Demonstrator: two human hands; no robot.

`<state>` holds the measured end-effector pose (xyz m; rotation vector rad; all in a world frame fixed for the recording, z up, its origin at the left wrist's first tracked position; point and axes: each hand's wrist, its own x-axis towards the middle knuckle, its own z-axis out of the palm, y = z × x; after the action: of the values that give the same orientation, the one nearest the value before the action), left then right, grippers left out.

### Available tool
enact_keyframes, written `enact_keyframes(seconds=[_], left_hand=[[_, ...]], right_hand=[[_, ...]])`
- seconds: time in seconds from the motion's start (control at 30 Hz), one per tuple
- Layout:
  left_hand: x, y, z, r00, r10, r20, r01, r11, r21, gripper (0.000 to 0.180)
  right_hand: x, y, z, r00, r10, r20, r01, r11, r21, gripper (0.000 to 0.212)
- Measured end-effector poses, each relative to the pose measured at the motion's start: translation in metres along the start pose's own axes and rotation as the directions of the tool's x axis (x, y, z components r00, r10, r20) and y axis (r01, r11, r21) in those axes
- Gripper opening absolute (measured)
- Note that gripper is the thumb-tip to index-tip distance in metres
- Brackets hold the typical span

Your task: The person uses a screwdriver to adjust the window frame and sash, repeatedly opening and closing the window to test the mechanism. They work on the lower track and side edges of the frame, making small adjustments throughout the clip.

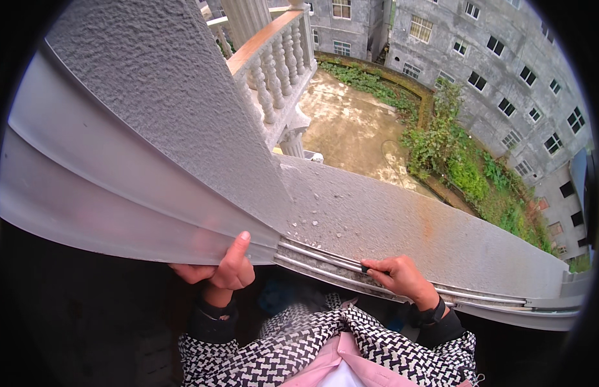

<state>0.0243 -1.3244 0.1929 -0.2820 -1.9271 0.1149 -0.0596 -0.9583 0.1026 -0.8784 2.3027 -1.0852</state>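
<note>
A grey-white metal window frame (138,206) curves in from the left. My left hand (234,266) grips its lower edge, the thumb pressed up against its face and the fingers curled. To the right, my right hand (401,278) is closed in a pinch over the sliding-window track (319,266), which has pale metal rails and dirt between them. Beneath its fingertips a small dark piece (365,269) sticks out; the rest of it is hidden by the hand, so its kind is unclear.
Beyond the track lies a rough concrete sill (377,213) with crumbs of debris (312,224) and a rust stain. A textured wall (183,97) rises at the left, near a balustrade (277,68). Far below are a courtyard (351,122), shrubs (451,151) and a grey building (493,71).
</note>
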Motion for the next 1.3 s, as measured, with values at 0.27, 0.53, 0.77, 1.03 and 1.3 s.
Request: enact_keyframes(seconds=[0.27, 0.53, 0.77, 1.03, 1.3], left_hand=[[-0.001, -0.001, 0.004, 0.997, 0.011, -0.074, -0.010, 1.000, 0.006, 0.029], [-0.003, -0.002, 0.001, 1.000, 0.017, 0.002, -0.017, 1.000, -0.009, 0.030], [-0.004, -0.001, -0.003, 0.999, 0.005, 0.042, -0.005, 1.000, 0.008, 0.029], [-0.006, -0.002, -0.004, 0.999, -0.011, 0.052, 0.012, 1.000, -0.023, 0.029], [-0.004, 0.002, -0.005, 0.998, -0.040, 0.056, 0.041, 0.999, -0.011, 0.030]], right_hand=[[0.053, 0.008, 0.030, 0.995, -0.070, -0.068, 0.086, 0.961, 0.263, 0.029], [-0.004, 0.013, 0.009, 0.994, 0.067, -0.090, -0.037, 0.951, 0.306, 0.028], [0.036, -0.009, 0.014, 0.992, 0.100, 0.075, -0.099, 0.995, -0.014, 0.028], [0.012, 0.019, 0.027, 0.917, 0.374, -0.140, -0.199, 0.731, 0.653, 0.024], [0.006, 0.013, 0.002, 0.997, 0.033, -0.066, -0.028, 0.997, 0.066, 0.026]])
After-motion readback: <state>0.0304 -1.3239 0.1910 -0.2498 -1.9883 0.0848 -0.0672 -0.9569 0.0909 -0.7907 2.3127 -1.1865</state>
